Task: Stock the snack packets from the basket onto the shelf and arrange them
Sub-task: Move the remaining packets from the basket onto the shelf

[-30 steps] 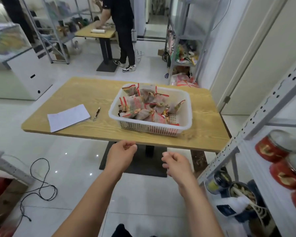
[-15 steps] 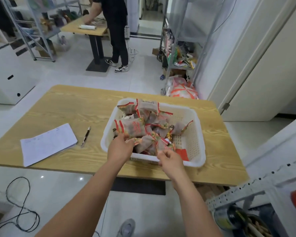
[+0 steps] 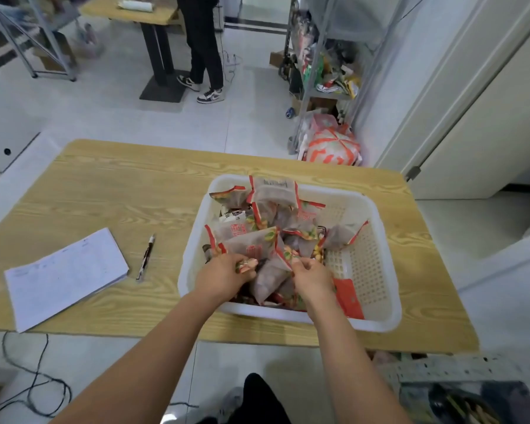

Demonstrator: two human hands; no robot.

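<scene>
Both hands are down in the white plastic basket [image 3: 368,270] on the wood-grain tabletop [image 3: 120,191], where we find the snack packets [image 3: 248,243] heaped loose toward its left side, none yet on the shelf [image 3: 441,367]. The left hand [image 3: 224,275] has its fingers curled round the crimped end of one packet. The right hand [image 3: 311,278] pinches a corner of another between thumb and fingers, a grip we judge suits thin, crinkly film that would slip from a flat palm. The basket sits toward the tabletop's near right edge, close to that shelf's perforated metal frame at lower right, which we take as keeping the carry short. A pad of paper [image 3: 65,270] and a pen [image 3: 146,255] lie well apart to the left. Red characters mark the packets, but we cannot read them, nor the pad's faint print.
</scene>
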